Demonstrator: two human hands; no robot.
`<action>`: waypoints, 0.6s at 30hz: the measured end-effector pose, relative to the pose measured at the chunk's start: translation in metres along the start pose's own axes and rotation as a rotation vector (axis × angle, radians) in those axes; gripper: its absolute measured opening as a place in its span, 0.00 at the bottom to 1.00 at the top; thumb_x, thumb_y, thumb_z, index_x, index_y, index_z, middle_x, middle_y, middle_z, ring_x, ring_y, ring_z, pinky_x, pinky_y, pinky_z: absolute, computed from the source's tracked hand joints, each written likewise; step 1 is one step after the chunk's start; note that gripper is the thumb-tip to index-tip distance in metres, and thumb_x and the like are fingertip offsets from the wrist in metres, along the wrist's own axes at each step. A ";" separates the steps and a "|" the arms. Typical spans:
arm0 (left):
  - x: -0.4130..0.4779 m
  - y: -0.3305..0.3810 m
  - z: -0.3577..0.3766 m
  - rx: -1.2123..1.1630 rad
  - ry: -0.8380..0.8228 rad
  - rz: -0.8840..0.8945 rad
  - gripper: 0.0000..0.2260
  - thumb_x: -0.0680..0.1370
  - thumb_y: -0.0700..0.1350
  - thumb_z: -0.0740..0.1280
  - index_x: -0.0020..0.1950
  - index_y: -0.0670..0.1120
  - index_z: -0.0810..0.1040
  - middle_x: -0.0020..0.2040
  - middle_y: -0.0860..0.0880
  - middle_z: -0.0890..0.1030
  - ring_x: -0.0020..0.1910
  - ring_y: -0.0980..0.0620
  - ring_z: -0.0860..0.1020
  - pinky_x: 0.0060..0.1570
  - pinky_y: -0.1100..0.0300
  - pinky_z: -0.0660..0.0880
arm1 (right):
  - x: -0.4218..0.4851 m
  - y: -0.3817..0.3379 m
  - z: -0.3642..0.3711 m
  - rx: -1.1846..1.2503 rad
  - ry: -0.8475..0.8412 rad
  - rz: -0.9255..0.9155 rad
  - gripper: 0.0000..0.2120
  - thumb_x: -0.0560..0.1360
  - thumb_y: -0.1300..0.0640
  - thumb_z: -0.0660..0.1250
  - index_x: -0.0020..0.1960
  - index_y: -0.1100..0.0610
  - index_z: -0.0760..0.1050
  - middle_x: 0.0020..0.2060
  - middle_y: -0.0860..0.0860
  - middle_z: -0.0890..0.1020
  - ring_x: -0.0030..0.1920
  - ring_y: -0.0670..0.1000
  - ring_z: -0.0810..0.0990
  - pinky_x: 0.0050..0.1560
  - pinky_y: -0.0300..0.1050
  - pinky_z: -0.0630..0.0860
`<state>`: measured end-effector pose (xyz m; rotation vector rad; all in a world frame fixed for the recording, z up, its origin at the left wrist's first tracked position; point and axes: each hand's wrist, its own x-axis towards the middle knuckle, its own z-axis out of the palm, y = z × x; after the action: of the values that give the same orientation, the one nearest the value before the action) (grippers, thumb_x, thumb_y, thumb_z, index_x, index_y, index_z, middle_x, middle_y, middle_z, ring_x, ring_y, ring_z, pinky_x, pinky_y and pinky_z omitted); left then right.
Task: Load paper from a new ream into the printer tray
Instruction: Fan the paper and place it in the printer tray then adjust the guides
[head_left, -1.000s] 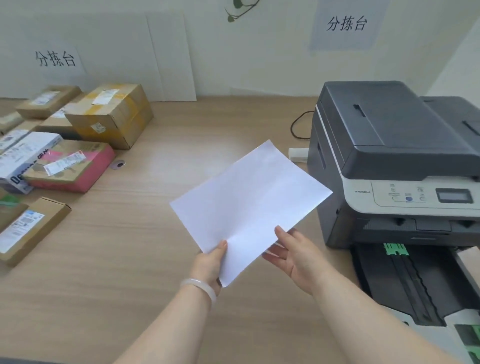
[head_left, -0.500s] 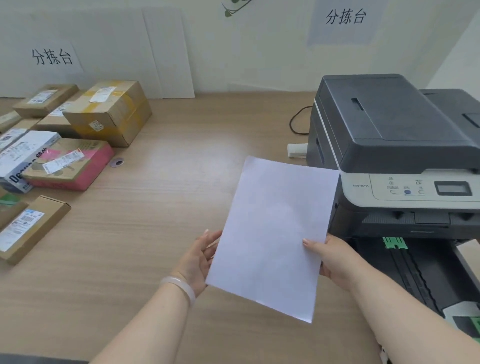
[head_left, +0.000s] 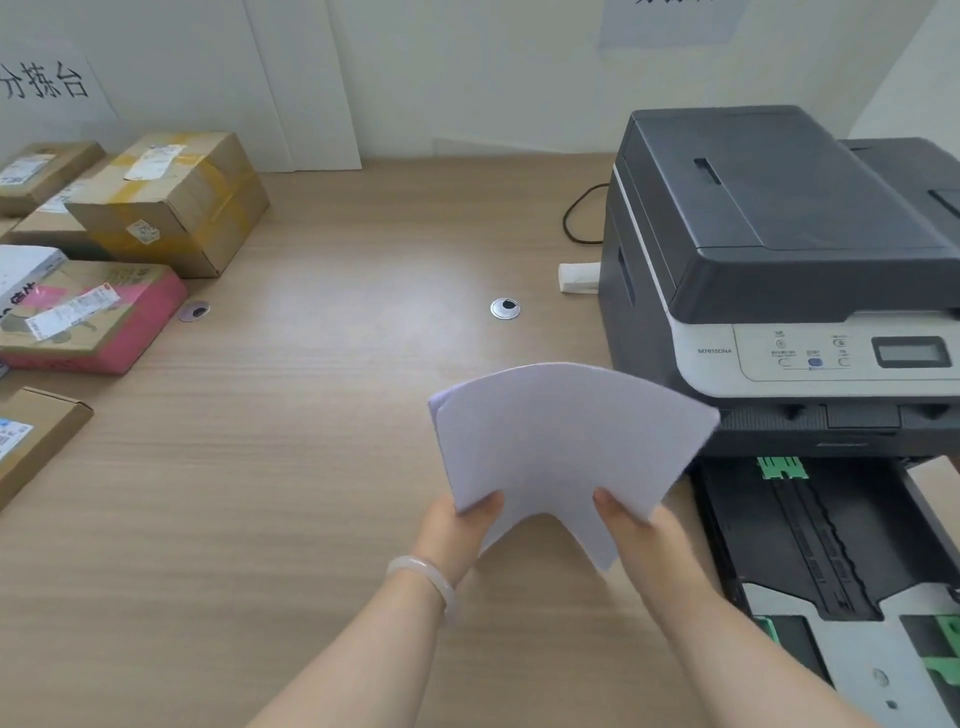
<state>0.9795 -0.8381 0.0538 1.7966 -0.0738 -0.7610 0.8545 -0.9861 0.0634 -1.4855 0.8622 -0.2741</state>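
Far left, boxes (head_left: 171, 202) on the desk (head_left: 311, 467), well apart from the work and no concern. Left hand (head_left: 460, 535) closed on the near left corner of the paper (head_left: 561, 441), thumb on top, fingers hidden beneath. Paper held above the desk, just left of the tray, bowed upward into an arch with its middle raised and its far edge near the printer (head_left: 779, 249) front. Right hand (head_left: 636, 535) closed on the near right corner, thumb likewise on top. Likely a flex to loosen the sheets before loading; best done with even pressure from both corners, bending without creasing, then relaxing flat and squaring the edges against the desk. Farther right, tray (head_left: 810, 551) pulled out, open and apparently bare, green guides (head_left: 782, 466) visible. Next, probably a level carry to the right and a flat drop between the guides, corners tucked under any tabs. Risk of a slipped sheet or bent corner if the grip loosens mid-arch.
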 end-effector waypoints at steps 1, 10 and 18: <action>0.000 -0.008 0.004 0.036 0.006 -0.032 0.04 0.73 0.51 0.67 0.40 0.53 0.78 0.47 0.46 0.80 0.46 0.48 0.75 0.54 0.51 0.74 | -0.001 0.007 0.002 0.005 -0.011 0.024 0.08 0.77 0.54 0.64 0.53 0.43 0.79 0.51 0.42 0.83 0.54 0.42 0.79 0.53 0.45 0.73; 0.010 -0.015 -0.001 0.069 -0.017 -0.029 0.08 0.77 0.53 0.64 0.39 0.57 0.78 0.47 0.52 0.82 0.48 0.50 0.78 0.49 0.55 0.73 | 0.009 0.003 0.004 -0.087 0.001 0.050 0.07 0.77 0.52 0.64 0.48 0.41 0.78 0.49 0.41 0.82 0.51 0.44 0.78 0.55 0.47 0.72; 0.009 0.052 -0.022 0.041 0.035 0.134 0.11 0.76 0.52 0.66 0.35 0.53 0.80 0.39 0.51 0.82 0.41 0.48 0.80 0.42 0.56 0.76 | 0.014 -0.069 -0.010 -0.114 0.026 -0.035 0.05 0.75 0.51 0.66 0.44 0.47 0.81 0.41 0.43 0.85 0.43 0.43 0.82 0.40 0.40 0.75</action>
<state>1.0142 -0.8426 0.0984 1.8239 -0.1856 -0.6365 0.8811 -1.0103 0.1248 -1.6066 0.8856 -0.2747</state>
